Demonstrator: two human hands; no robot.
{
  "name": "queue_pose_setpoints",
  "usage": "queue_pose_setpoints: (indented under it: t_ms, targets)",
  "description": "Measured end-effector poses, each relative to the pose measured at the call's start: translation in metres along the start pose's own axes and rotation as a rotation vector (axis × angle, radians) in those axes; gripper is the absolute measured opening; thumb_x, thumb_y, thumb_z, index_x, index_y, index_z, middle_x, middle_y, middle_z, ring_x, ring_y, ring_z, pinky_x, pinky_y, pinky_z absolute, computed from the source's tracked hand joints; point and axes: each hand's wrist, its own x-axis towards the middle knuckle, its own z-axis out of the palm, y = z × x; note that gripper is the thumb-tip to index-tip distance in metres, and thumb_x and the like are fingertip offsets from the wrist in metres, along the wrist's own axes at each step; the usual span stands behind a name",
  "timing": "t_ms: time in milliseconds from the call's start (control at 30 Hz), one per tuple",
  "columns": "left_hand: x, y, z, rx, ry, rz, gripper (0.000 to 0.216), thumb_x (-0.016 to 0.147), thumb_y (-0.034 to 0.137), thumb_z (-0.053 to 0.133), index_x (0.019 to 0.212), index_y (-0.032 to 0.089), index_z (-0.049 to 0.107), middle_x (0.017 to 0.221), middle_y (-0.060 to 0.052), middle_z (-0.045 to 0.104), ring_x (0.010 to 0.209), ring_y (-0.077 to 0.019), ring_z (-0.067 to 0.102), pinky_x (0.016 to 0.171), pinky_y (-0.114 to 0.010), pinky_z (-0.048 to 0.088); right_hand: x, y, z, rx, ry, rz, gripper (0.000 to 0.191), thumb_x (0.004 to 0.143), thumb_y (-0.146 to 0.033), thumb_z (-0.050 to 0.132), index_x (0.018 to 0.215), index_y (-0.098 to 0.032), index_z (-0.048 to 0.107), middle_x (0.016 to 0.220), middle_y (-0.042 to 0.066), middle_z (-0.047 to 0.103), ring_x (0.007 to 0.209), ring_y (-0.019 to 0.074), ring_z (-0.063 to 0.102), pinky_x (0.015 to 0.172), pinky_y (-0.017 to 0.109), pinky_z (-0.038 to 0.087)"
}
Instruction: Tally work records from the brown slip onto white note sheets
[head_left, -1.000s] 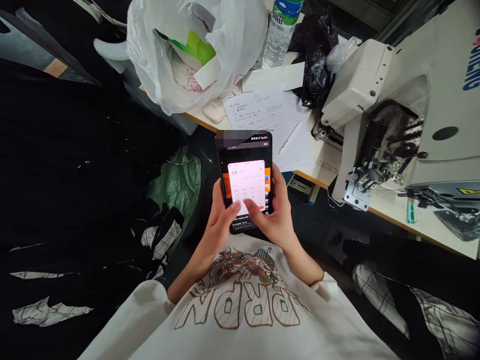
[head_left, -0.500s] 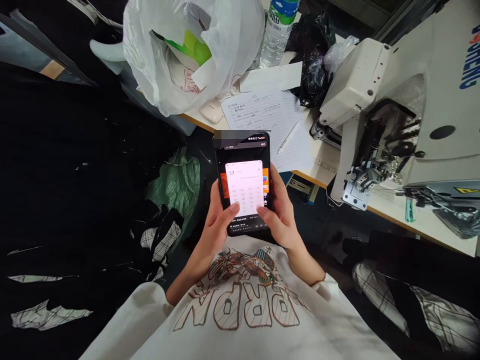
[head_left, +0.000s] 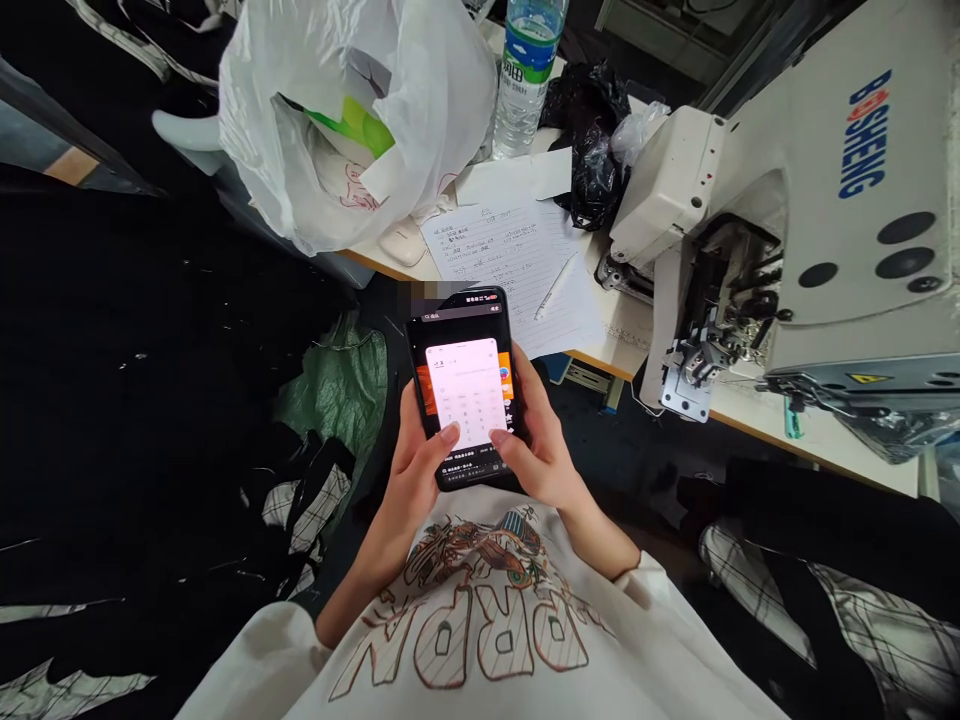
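Observation:
A smartphone [head_left: 466,400] is held upright between both hands, in front of my printed white shirt [head_left: 480,640]. Its lit screen shows a pale calculator panel with number keys over a darker page. My left hand [head_left: 421,455] wraps the phone's left edge, its thumb resting on the lower left of the panel. Around the right edge curls my right hand [head_left: 541,445], with the thumb at the panel's lower right. The fingers behind the phone are mostly hidden. Just beyond the phone lie a handwritten sheet of paper [head_left: 480,245] and a white pen [head_left: 556,287] on the table.
A white plastic bag [head_left: 442,110] and a water bottle [head_left: 525,85] stand at the back, beside a black plastic bag [head_left: 596,150]. A sewing machine [head_left: 810,220] occupies the right of the table. Dark cloth [head_left: 135,400] and a green sack [head_left: 337,385] lie on the left.
My view has shifted to the right, so the phone, hands and table appear further left and slightly lower. Both hands keep the same hold, with the thumbs still over the keypad.

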Motion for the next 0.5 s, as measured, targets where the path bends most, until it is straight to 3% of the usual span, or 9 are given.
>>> queue_pose_setpoints:
  t_ms: [233,400,500]
  targets:
    - [0.0011,-0.0016,-0.0016,0.018,-0.012,0.022,0.045,0.088,0.032,0.066,0.131,0.030,0.053,0.131,-0.003,0.065,0.123,-0.0279,0.063,0.101,-0.042,0.056,0.0015,-0.0002,0.0005,-0.031,-0.007,0.041,0.078,0.094,-0.045,0.048,0.160,-0.031,0.011,0.163,0.003,0.039,0.153,0.0247,0.035,0.127,0.051,0.033]
    - [-0.0031,0.0022,0.0009,0.036,0.016,-0.010,0.050,0.083,0.026,0.071,0.130,0.031,0.055,0.129,-0.003,0.066,0.122,-0.0290,0.063,0.101,-0.043,0.057,0.0012,-0.0002,0.0004,-0.069,0.025,0.050,0.076,0.094,-0.048,0.049,0.160,-0.031,0.015,0.167,0.003,0.031,0.155,0.0257,0.032,0.128,0.052,0.030]
    - [-0.0064,0.0049,0.0033,0.018,0.031,-0.061,0.058,0.083,0.022,0.070,0.136,0.034,0.050,0.135,-0.002,0.064,0.125,-0.0287,0.062,0.108,-0.047,0.052,0.0016,-0.0001,0.0016,-0.062,0.037,0.053,0.076,0.094,-0.049,0.049,0.160,-0.031,0.016,0.166,0.004,0.033,0.153,0.0255,0.035,0.127,0.052,0.033]
